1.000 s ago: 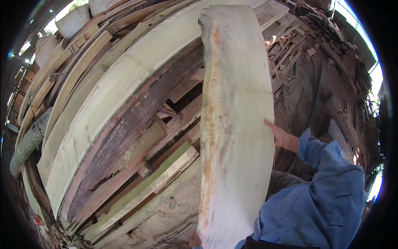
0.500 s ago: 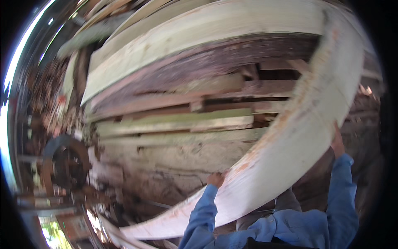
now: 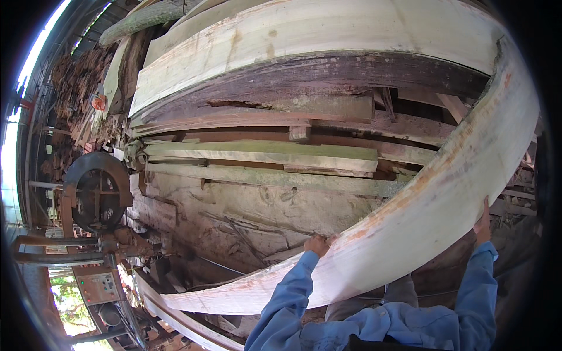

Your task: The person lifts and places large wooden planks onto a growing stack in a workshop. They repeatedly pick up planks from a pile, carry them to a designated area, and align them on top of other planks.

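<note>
Board (image 3: 404,231): long, pale, runs diag. across the front of the person, lower L to upper R; orange-brown stain along far edge. L hand (image 3: 317,244): clamped on far edge, approx. mid-length. R hand (image 3: 482,227): clamped on near edge, farther R; fingers partly hidden.

Surroundings: wide slab (image 3: 328,29) lies beyond, w/ dark bark along its near side; board's upper R end overlaps it in view, contact n/c (cannot tell). Btwn slab and board: squared beams (image 3: 263,153) and dirt ground (image 3: 293,202). Obstruction, L side: machine wheel (image 3: 96,193) under curved guard, w/ control box (image 3: 98,286) below, near board's L end. Upper L: log (image 3: 143,22), scrap pile (image 3: 76,82).

Qty: board 1; hands 2, well apart; slab 1; wheel 1; control box 1; log 1; beams several, partly hidden.
</note>
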